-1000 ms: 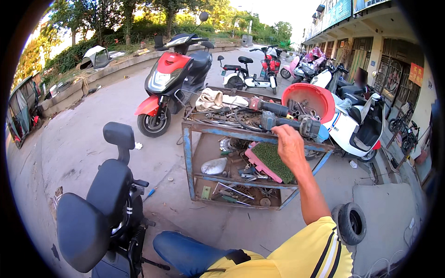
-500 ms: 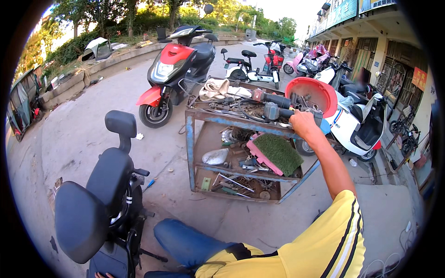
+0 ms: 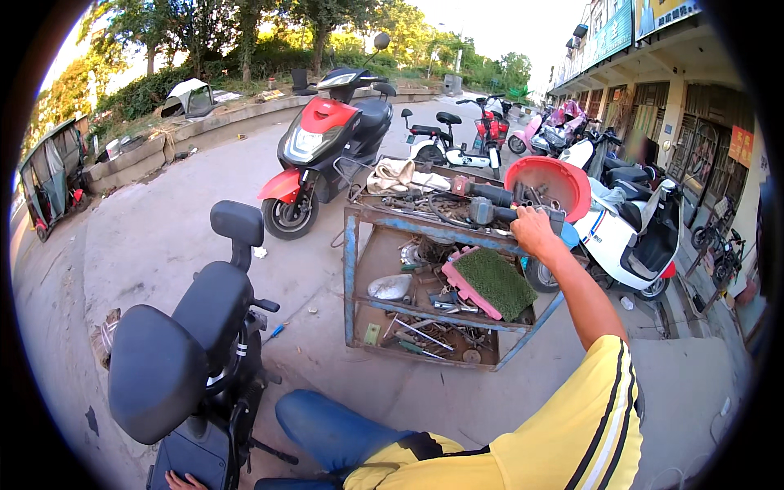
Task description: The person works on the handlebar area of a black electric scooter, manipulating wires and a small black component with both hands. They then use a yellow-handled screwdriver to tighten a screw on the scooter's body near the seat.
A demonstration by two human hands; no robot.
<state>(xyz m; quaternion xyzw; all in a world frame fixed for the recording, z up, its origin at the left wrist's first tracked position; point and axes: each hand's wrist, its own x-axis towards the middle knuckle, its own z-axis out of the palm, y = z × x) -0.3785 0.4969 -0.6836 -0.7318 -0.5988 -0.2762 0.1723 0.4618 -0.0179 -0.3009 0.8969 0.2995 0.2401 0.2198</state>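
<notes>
My right hand [image 3: 534, 230] reaches to the top of a blue metal tool cart [image 3: 349, 273]. Its fingers are closed around the handle of a grey cordless power tool [image 3: 482, 213], which lies across the cart's top. Behind that lies a second power tool [image 3: 488, 193], red and black. At the lower left my left hand [image 3: 186, 482] rests with fingers spread on a flat black panel [image 3: 192, 451] of a black electric scooter [image 3: 208, 306]; only part of this hand shows.
A red basin [image 3: 555, 173] holding small parts and some pale gloves [image 3: 392, 175] sit on the cart. Its shelves carry a green turf mat [image 3: 496, 282] and hand tools. A red-and-black scooter [image 3: 310, 151] stands behind, a white scooter [image 3: 616, 233] to the right. A blue-handled screwdriver [image 3: 276, 331] lies on the ground.
The view has shifted slightly, so the scene sits a little further right and more of my left hand shows. My right hand stays at the grey power tool.
</notes>
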